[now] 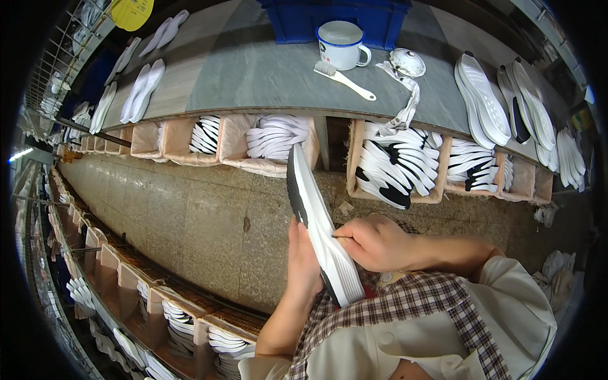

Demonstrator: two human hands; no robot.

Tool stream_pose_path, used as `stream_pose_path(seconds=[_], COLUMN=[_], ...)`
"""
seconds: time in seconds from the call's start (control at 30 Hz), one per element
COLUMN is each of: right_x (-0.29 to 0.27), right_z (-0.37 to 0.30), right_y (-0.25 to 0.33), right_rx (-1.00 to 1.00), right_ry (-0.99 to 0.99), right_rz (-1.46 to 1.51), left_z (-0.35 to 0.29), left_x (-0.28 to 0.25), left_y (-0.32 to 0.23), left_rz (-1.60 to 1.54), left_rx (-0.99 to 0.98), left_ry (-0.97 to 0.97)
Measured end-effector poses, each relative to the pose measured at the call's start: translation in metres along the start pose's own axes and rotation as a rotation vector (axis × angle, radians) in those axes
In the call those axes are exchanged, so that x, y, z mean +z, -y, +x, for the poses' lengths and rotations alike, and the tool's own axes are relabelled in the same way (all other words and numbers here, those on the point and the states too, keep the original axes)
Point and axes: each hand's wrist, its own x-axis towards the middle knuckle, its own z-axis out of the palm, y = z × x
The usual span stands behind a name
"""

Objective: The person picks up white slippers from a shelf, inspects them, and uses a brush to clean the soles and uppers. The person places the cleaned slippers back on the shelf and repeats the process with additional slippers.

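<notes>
A white shoe sole [323, 244] with a black bottom stands on edge in front of my body, its toe pointing away toward the table. My left hand [303, 259] supports it from the left, the palm and fingers against its black side. Against the sole's white sidewall, on the right, my right hand [373, 242] is closed in a pinch, thumb and index finger together at the surface. Whatever lies between those fingertips is too small to make out.
On the grey table [253, 69] ahead are an enamel mug [342, 50], a white-handled brush [345, 79], a metal lid [407, 63] with a rag [405, 104], and several soles [484, 101]. A blue crate [285, 22] stands behind. Lined bins [237, 161] of soles hang below; more bins [202, 335] stand left.
</notes>
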Motion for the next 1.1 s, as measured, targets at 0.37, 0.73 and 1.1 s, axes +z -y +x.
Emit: stream_pose_path(seconds=[0.37, 0.73, 1.1], right_x=[0.0, 0.0, -0.048], right_z=[0.0, 0.001, 0.023], right_y=[-0.005, -0.007, -0.05], right_rx=[0.072, 0.03, 0.228], right_ry=[0.024, -0.038, -0.412], right_rz=[0.022, 0.036, 0.286], left_z=[0.004, 0.007, 0.009], left_x=[0.005, 0.006, 0.009], left_y=[0.004, 0.004, 0.007], left_rz=[-0.015, 0.005, -0.065], left_rx=[0.04, 0.037, 0.038], left_ry=[-0.057, -0.06, -0.125])
